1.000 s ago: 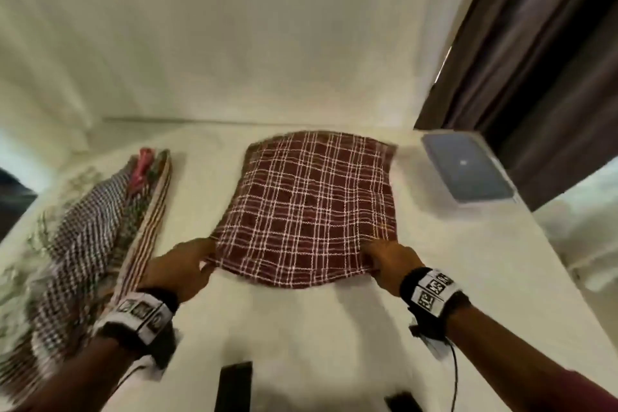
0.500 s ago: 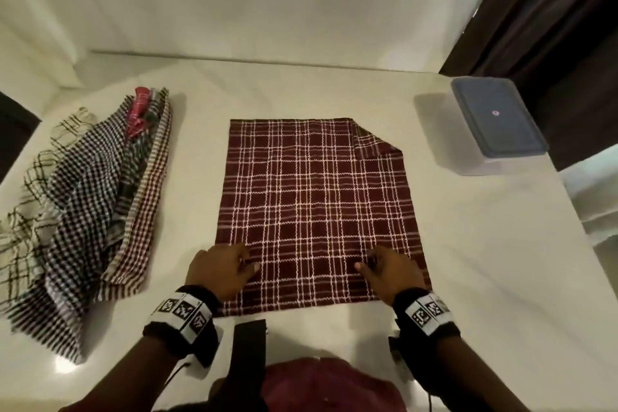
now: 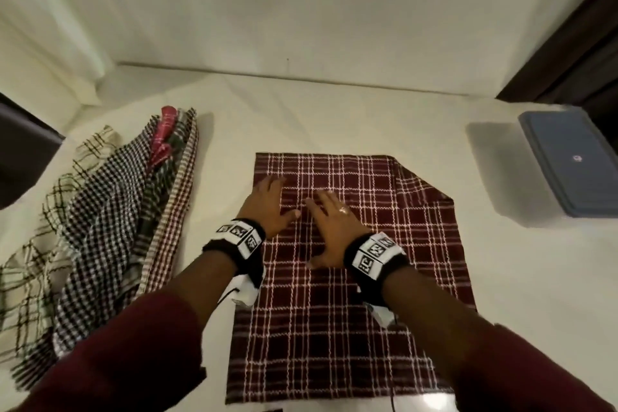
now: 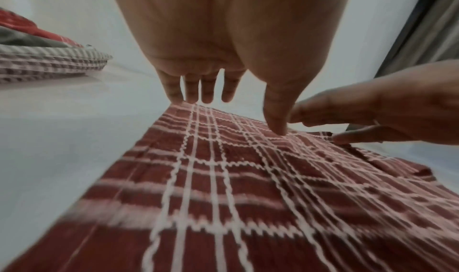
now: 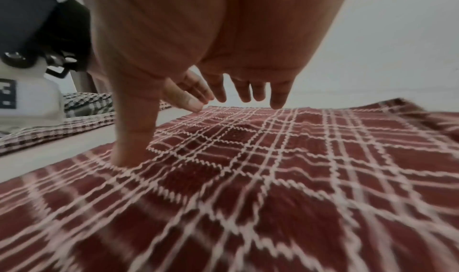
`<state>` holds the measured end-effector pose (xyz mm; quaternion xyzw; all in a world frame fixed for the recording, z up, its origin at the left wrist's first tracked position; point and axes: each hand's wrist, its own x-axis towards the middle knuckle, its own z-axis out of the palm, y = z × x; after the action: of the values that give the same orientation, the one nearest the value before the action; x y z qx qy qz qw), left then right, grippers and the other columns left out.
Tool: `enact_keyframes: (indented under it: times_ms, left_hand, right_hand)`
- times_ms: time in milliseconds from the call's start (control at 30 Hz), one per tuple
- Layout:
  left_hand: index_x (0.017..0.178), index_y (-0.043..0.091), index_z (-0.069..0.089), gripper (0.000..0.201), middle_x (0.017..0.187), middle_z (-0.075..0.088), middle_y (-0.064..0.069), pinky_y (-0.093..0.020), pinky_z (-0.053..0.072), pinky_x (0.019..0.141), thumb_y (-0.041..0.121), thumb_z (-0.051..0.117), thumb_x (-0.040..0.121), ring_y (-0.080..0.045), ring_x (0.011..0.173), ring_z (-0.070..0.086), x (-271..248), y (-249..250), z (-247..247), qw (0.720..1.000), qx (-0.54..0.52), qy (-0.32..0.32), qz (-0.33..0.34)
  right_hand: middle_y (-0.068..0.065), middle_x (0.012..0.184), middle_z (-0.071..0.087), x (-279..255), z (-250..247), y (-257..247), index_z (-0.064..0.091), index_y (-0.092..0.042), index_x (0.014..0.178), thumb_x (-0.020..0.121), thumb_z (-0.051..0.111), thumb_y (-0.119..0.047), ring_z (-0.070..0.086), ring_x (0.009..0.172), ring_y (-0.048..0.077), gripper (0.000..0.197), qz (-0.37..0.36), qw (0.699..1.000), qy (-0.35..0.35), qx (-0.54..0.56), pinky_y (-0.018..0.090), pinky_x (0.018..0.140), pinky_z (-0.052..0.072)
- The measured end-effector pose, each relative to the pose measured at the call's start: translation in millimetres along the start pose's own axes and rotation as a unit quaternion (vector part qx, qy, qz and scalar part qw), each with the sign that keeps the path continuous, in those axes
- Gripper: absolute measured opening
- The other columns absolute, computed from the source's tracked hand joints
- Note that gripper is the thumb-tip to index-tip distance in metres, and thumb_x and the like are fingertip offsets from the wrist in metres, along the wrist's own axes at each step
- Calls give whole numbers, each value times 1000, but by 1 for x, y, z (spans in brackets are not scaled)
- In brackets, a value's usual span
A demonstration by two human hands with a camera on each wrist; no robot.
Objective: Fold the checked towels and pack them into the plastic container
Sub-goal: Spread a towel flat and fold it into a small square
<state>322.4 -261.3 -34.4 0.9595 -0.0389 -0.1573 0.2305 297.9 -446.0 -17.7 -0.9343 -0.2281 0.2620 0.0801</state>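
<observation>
Maroon checked towel (image 3: 351, 278) lies flat on the white desk (image 3: 334, 117), one only, long axis running away from the person. Near edge sits close to the desk's front edge; far edge straight and square at its left corner. Far right corner is turned over in a diagonal flap (image 3: 423, 191).

Left hand (image 3: 267, 204): fingers straight and spread, palm down on the towel's far left part, fingertips just short of the far edge. Right hand (image 3: 329, 227): also flat, fingers spread, thumb out to the side, pressing the cloth just beside the left hand. A ring shows on one finger. Neither hand pinches anything. Thumb tips of both touch the weave in the wrist views (image 4: 278, 127) (image 5: 131, 154).

Left of the towel, across a bare strip of desk: one loose heap of unfolded checked towels (image 3: 100, 227). Black-and-white, brown-and-white and red patterns overlap; exact count cannot be told.

Right, well apart from the towel: one plastic container (image 3: 565, 164), blue lid on, near the desk's right edge and beside a dark curtain (image 3: 575, 43).

Bare desk lies between the towel's far edge and the wall (image 3: 301, 3), and between towel and container.
</observation>
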Motion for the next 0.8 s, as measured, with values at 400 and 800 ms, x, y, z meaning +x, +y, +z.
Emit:
enact_keyframes:
  times_ms: [400,800]
  left_hand:
    - [136,36,-35,114,142,-43,-3,-54,-27,104,100,13,54,-25,139,-32,53,-14,36,983,129,-95,-88]
    - [144,30,-28,125,150,-36,-6,-48,-19,111,99,22,52,-26,139,-31,48,-5,0,991,102,-88,-4]
  right_hand:
    - [5,146,-42,35,7,101,-34,-31,141,66,19,-95,-33,139,27,112,64,996,-54,-43,55,111,-19]
    - [9,140,-51,27,-43,112,-42,-27,136,44,44,-99,-43,130,35,145,109,994,-4,21,64,103,-25]
